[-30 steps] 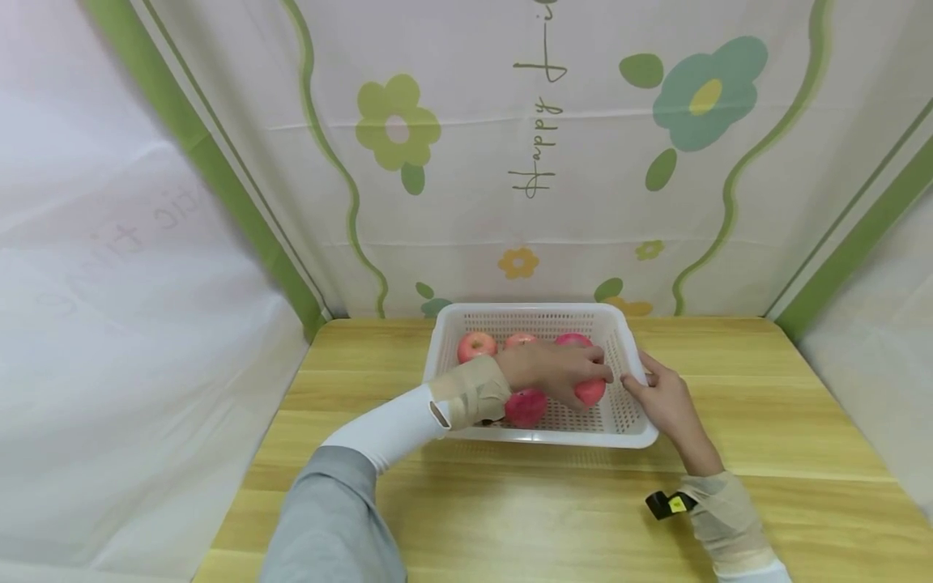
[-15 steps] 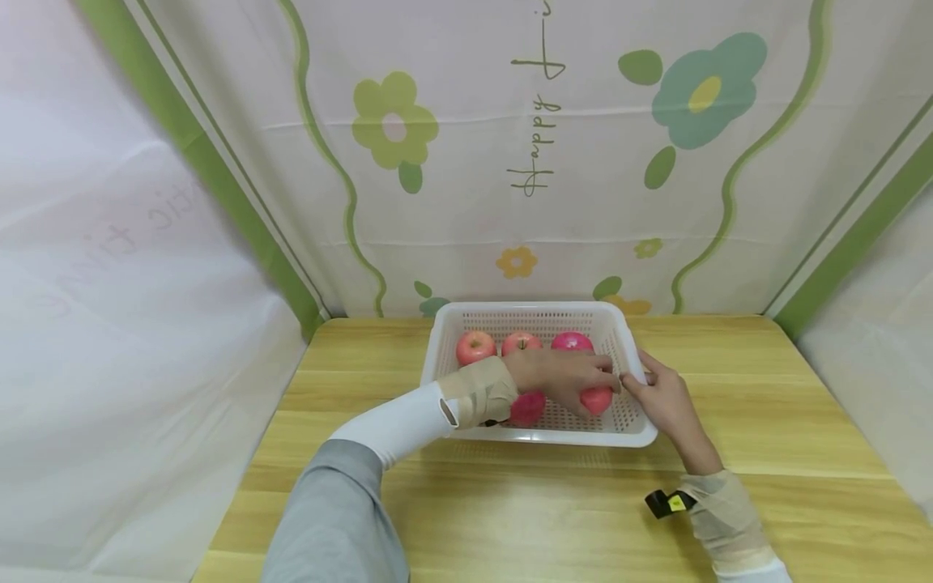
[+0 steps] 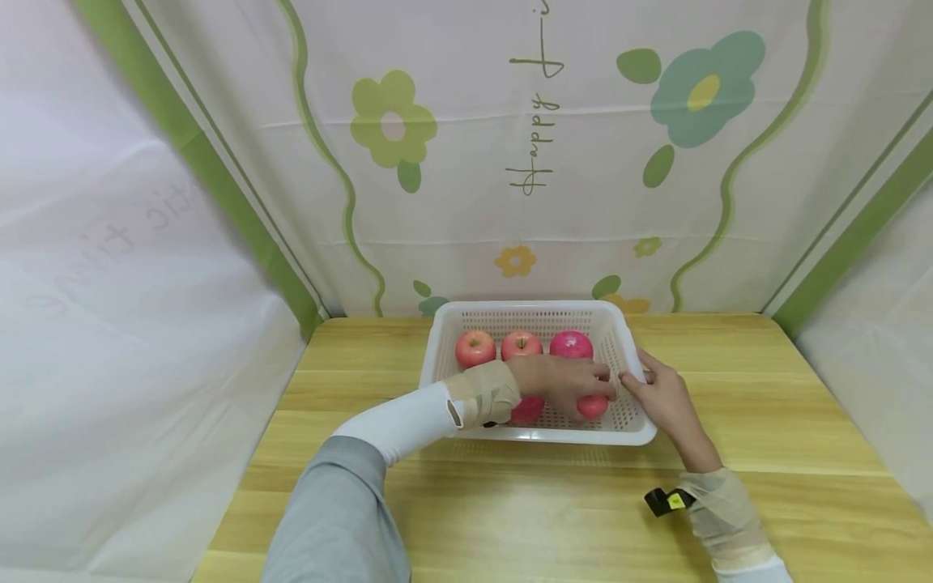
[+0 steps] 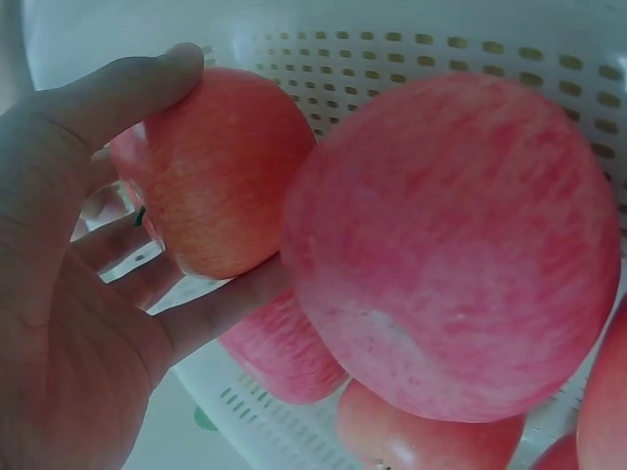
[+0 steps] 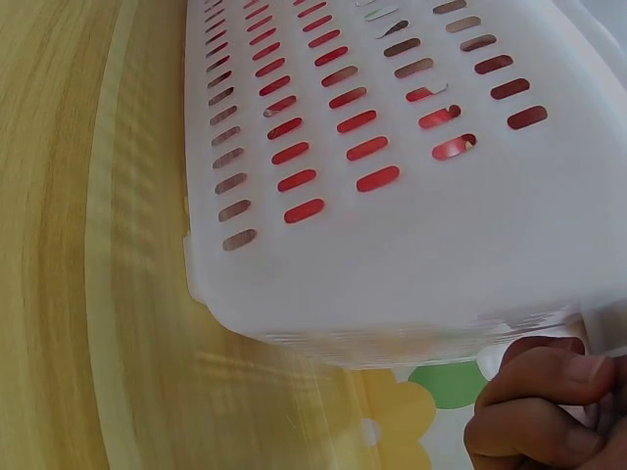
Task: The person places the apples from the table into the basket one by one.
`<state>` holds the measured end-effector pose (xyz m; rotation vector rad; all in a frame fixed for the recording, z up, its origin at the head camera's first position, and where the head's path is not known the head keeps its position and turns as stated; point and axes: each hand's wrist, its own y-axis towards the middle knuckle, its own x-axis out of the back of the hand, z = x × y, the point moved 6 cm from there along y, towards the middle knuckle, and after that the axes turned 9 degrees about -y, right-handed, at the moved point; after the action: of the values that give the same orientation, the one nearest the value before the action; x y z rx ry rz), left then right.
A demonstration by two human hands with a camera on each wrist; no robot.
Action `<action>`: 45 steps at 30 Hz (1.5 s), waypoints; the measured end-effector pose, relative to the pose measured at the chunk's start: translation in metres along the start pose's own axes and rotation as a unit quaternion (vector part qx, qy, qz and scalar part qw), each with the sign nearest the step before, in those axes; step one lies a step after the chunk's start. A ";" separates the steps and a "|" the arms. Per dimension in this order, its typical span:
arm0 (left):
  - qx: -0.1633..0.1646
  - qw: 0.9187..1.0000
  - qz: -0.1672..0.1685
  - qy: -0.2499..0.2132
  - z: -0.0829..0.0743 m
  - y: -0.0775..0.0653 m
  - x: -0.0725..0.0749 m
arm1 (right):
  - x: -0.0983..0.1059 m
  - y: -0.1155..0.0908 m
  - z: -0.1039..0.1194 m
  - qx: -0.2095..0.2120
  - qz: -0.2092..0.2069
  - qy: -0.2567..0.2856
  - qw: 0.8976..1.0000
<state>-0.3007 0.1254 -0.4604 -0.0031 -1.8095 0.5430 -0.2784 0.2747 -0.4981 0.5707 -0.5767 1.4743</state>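
A white perforated plastic basket (image 3: pixel 532 436) holds several red apples. My left hand (image 3: pixel 561 385) reaches over it and grips an apple (image 3: pixel 593 406) at the basket's near right. The left wrist view shows the thumb on top of this apple (image 4: pixel 220 171) and fingers beneath and behind it. Close beside it is a bigger-looking apple (image 4: pixel 451 245). At the basket's right end, my right hand (image 3: pixel 662 398) grips the rim; curled fingers (image 5: pixel 539 406) show in the right wrist view. My left forearm hides part of the basket's near left.
Along the basket's far side sit a pale red apple (image 3: pixel 475 349), another apple (image 3: pixel 521 344) and a deeper pink apple (image 3: pixel 572 345). The basket stands on a wooden table (image 3: pixel 525 518), near its back edge. A flower-print cloth (image 3: pixel 452 178) hangs behind.
My left hand and its apple have shifted slightly toward the basket's near side, uncovering more of the far apples. The right hand has stayed on the rim.
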 end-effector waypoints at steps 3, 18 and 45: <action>-0.001 1.000 0.007 0.011 0.001 0.002 -0.003 | 0.000 0.000 0.000 -0.002 0.002 0.002 1.000; -0.003 0.999 0.022 0.047 0.004 0.008 -0.012 | 0.001 0.001 0.000 0.001 0.004 -0.003 1.000; 0.027 0.999 0.012 0.033 0.007 0.002 -0.011 | 0.000 0.001 0.001 0.005 0.011 -0.020 1.000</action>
<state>-0.3039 0.1216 -0.4724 -0.0062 -1.7322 0.6033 -0.2793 0.2739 -0.4975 0.6038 -0.6093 1.4899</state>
